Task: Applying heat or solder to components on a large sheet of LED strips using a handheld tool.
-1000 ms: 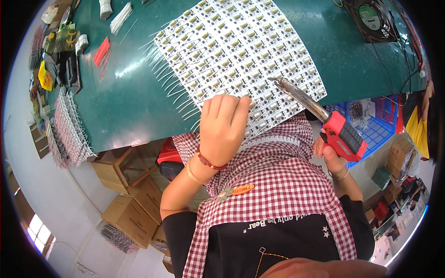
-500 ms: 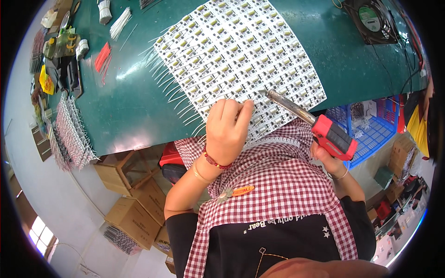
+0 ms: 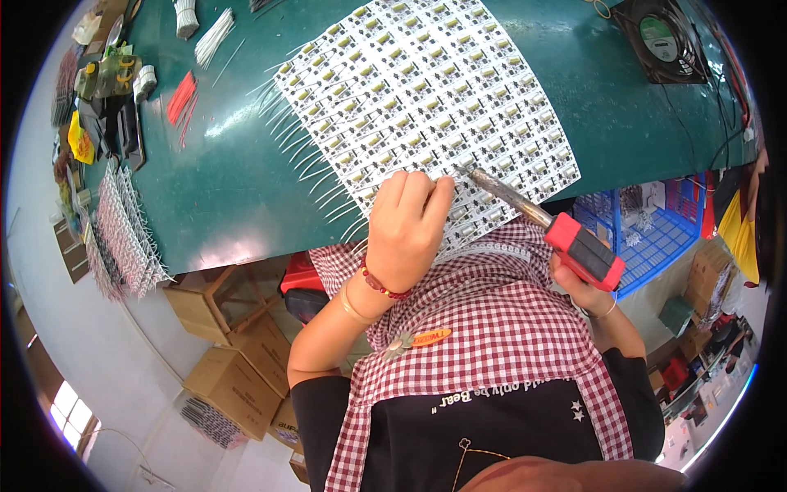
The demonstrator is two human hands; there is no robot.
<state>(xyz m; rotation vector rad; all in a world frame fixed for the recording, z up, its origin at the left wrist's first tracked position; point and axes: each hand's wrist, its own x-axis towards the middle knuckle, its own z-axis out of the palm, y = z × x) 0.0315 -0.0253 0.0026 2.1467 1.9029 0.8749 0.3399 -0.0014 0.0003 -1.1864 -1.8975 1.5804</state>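
A large white panel of small circuit boards [image 3: 447, 98] lies on the green table, with white wires [image 3: 316, 176] sticking out along its left side. My left hand [image 3: 410, 217] rests over the panel's near edge, thumb and fingers pinched together; whatever is between them is too small to make out. My right hand [image 3: 578, 283] grips a red and black soldering iron [image 3: 584, 250] below and right of the panel. The iron's metal barrel points up and left, and its tip is over the boards just right of my left fingertips.
Bundles of white wires [image 3: 215, 38] and red wires [image 3: 182, 98] lie on the table [image 3: 238, 205] at the left. A black fan [image 3: 662, 41] stands at the far right. Beside the table's right edge is a blue basket [image 3: 656, 254]. Cardboard boxes [image 3: 234, 389] stand at the lower left.
The soldering iron has tilted slightly, with its handle a little to the left and its tip slightly nearer to me. My left hand has shifted slightly right, still pinched.
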